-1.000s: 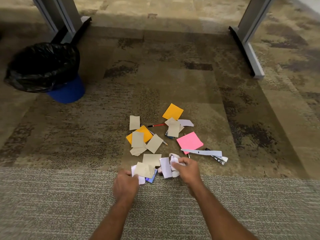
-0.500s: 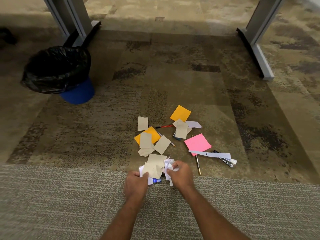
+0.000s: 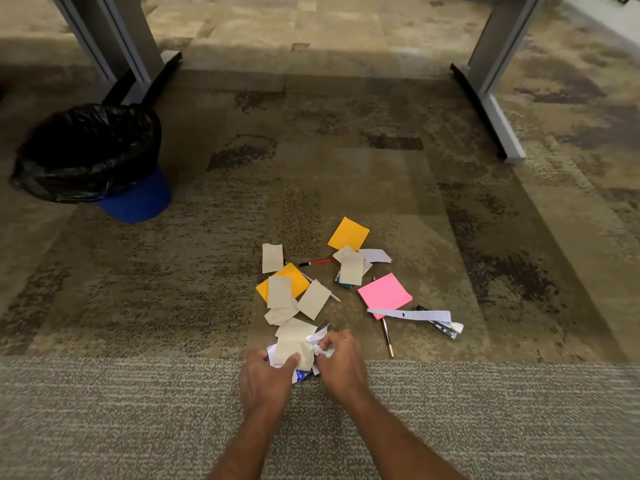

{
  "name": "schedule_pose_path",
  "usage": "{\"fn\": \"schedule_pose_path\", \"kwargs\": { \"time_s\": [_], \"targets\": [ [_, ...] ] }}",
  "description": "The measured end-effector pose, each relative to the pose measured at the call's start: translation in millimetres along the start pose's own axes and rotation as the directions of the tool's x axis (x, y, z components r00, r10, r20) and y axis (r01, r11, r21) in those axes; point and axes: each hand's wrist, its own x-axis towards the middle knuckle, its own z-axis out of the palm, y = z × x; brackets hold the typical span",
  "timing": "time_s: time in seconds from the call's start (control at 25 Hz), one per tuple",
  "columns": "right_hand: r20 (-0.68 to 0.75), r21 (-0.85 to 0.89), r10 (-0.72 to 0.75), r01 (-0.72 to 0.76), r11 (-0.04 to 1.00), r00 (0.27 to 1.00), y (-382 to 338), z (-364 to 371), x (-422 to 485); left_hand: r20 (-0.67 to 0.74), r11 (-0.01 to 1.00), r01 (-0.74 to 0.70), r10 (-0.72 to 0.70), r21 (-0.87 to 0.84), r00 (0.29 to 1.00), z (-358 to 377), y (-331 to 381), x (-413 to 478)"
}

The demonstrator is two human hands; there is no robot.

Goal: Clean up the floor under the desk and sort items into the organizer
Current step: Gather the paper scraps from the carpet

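Left hand (image 3: 266, 379) is gripping beige paper scraps (image 3: 292, 348), thumb curled over them; right hand (image 3: 343, 362) is pinching crumpled white paper (image 3: 320, 342), both at the near edge of the litter on the carpet (image 3: 173, 306). Pink sticky note (image 3: 384, 294) and pen (image 3: 387, 336) are lying just right; black-lined bin (image 3: 90, 150) is standing far left.

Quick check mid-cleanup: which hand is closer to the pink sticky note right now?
Right. The right hand, gripping crumpled white paper, sits toward the person and slightly left of the pink sticky note; the left hand is farther left, holding tan scraps.
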Motion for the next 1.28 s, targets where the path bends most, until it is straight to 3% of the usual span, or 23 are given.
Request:
{"fn": "schedule_pose_path", "kwargs": {
  "time_s": [0.24,0.4,0.6,0.8,0.92,1.04,1.28],
  "targets": [
    [0.026,0.046,0.027,-0.029,0.999,0.999,14.9,3.0,3.1,0.002,0.993,0.108,-0.108,-0.042,0.994,9.3,-7.3,16.2],
    [0.075,0.246,0.13,-0.145,0.958,0.989,14.1,-1.2,4.4,0.116,0.918,0.189,-0.158,-0.349,0.981,4.4,-3.3,20.9],
    [0.274,0.519,0.204,-0.323,0.791,0.94,16.9,-27.8,7.4,0.181,0.778,0.26,-0.19,-0.571,0.965,-9.7,-2.6,14.3],
    [0.358,0.618,0.264,-0.439,0.652,0.896,32.7,-48.1,18.9,0.119,0.695,0.217,-0.186,-0.685,0.975,-23.3,-4.7,15.8],
    [0.34,0.641,0.264,-0.428,0.637,0.903,25.9,-48.7,23.6,0.123,0.647,0.225,-0.2,-0.729,0.972,-22.3,9.9,21.0],
    [0.322,0.629,0.248,-0.402,0.665,0.914,16.5,-50.3,22.3,0.265,0.608,0.347,-0.224,-0.714,0.938,-12.7,33.0,20.7],
    [0.3,0.635,0.25,-0.388,0.668,0.921,32.1,-60.4,20.4,0.416,0.638,0.491,-0.279,-0.593,0.865,-0.6,50.4,26.2]
  ]
}}
